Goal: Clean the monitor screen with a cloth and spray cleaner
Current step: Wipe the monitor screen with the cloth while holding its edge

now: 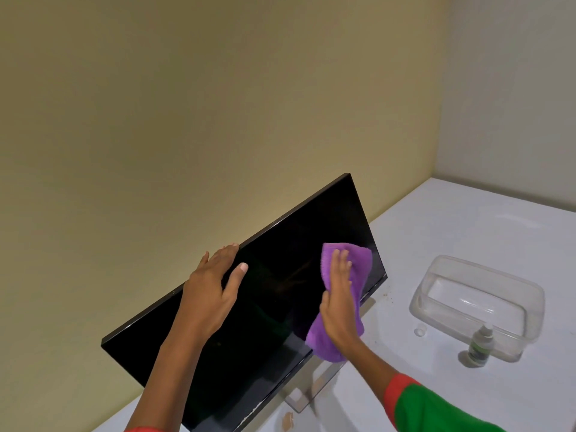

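Observation:
A black monitor [274, 294] with its screen off stands tilted on a white table, its silver stand [314, 388] below. My left hand [212, 294] holds the monitor's top edge, fingers over the rim and thumb on the screen. My right hand [338, 304] presses a purple cloth [358, 263] flat against the right part of the screen with straight fingers. A small spray bottle [480, 344] with a green label stands upright on the table to the right, apart from both hands.
A clear plastic container [467, 275] sits on the white table [467, 219] just behind the spray bottle. A small clear cap [420, 331] lies to its left. A beige wall rises behind the monitor, with a corner at the right.

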The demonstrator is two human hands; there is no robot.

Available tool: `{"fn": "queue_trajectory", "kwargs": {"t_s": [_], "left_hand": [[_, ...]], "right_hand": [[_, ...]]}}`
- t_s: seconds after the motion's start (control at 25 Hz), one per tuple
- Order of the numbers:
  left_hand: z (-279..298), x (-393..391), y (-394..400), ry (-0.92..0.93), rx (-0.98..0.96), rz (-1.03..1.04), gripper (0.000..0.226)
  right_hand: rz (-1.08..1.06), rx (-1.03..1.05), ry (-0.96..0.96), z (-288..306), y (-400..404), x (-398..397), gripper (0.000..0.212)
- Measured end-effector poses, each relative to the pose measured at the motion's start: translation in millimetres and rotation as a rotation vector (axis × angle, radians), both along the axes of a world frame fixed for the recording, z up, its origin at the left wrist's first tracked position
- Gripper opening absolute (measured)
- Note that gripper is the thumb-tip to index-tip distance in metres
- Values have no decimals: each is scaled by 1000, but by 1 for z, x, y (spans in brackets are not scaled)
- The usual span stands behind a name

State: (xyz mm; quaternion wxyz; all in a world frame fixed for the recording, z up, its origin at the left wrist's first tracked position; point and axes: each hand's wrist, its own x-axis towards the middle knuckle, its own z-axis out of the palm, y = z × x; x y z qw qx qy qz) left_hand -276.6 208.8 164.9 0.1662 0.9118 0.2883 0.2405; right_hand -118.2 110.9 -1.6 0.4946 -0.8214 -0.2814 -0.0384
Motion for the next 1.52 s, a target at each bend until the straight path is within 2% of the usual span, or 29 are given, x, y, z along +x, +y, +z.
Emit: {"fn": "queue_trajectory", "kwargs": {"t_s": [0.08,0.16,0.32,0.48,0.6,0.68,0.76,0.88,1.0,1.08,1.28,1.36,1.44,1.52], "left_hand": [[0,-1,-2,3,22,-18,49],[1,-2,-4,-6,32,-33,50],[2,-2,-5,-4,50,-40,50],[4,-2,-3,57,26,-5,51],[4,-3,-2,98,6,8,51],[3,-3,-2,98,5,8,51],[2,-4,-2,81,11,9,51],[0,-2,-1,48,44,0,51],[-1,-2,-1,22,91,-16,51],[-2,-2,-1,11,101,-21,50],[-2,-2,1,27,95,-7,52],[-1,-3,2,48,71,4,52],[-1,-3,0,60,50,12,52],[-1,-3,-2,58,64,8,52]], "right_hand": [[70,59,-141,19,11,-2,78],[134,127,-154,50,19,14,81],[49,213,-8,83,20,67,79],[-97,132,140,52,12,81,76],[-171,108,358,14,-4,79,73],[-176,106,525,-7,-15,68,71],[-153,103,600,-23,-22,44,69],[-55,157,566,-25,-21,-14,71],[78,236,381,-7,-5,-59,79],[69,228,250,13,8,-56,79],[-31,166,195,30,12,7,73],[-52,200,228,18,2,25,71],[-85,241,362,4,-6,33,71],[-146,110,476,-10,-9,29,70]]}}
